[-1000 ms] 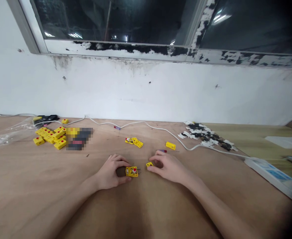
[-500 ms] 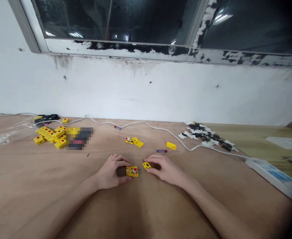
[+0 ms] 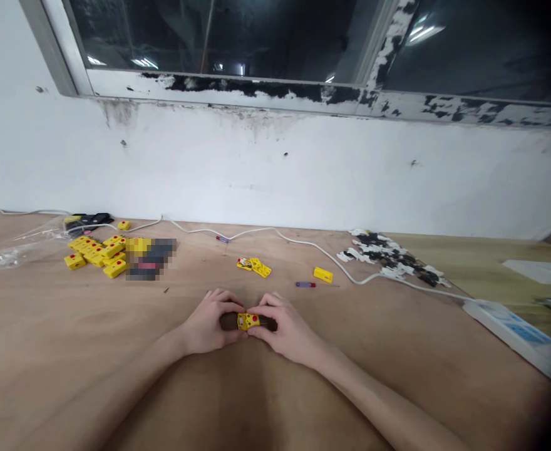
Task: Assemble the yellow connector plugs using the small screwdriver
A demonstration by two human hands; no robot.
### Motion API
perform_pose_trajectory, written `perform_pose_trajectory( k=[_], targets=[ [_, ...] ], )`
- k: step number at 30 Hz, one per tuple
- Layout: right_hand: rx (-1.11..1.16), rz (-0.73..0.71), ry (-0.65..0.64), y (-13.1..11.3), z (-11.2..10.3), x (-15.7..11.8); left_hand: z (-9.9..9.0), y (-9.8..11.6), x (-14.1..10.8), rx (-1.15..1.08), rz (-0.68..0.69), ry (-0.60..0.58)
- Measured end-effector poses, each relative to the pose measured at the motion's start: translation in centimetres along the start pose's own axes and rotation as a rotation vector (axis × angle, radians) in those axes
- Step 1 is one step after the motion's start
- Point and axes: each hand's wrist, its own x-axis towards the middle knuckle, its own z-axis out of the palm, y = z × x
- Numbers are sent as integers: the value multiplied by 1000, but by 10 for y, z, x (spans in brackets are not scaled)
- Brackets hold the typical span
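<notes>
Between my two hands, low over the wooden table, is a small open yellow plastic case (image 3: 242, 323) with inner parts showing at its left end. My left hand (image 3: 208, 324) grips it from the left, thumb below and fingers above. My right hand (image 3: 288, 327) pinches a small yellow cover piece (image 3: 252, 317), which lies over the right part of the case around a red button (image 3: 255, 318). Whether the cover is seated I cannot tell. Just beyond, another opened yellow case (image 3: 246, 264) and a yellow half-shell (image 3: 323, 274) lie on the table.
A screwdriver (image 3: 305, 285) and a second purple-and-red handled tool (image 3: 222, 240) lie farther back. Several yellow button boxes (image 3: 94, 252) are heaped at left beside a plastic bag (image 3: 22, 247). Black-and-white pieces (image 3: 391, 255), a white cable (image 3: 310, 245) and a power strip (image 3: 510, 332) occupy the right.
My right hand has moved left, bringing the small yellow cover from beside the case onto its right part. My left hand has stayed nearly in place, still gripping the case.
</notes>
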Motion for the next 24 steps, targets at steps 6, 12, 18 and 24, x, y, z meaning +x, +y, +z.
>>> perform_pose_trajectory(
  k=[6,12,18,24],
  targets=[
    [16,85,-57,1,-3,2,-2,0,-1,-7,28,-18],
    [36,23,-5,15,-15,-2,-67,-26,-7,212,-106,-73],
    [-354,124,147,73,-55,-3,-130,-83,-26,481,-306,42],
    [-323,171,79,109,-67,-7,-116,-95,-21,442,-332,80]
  ],
)
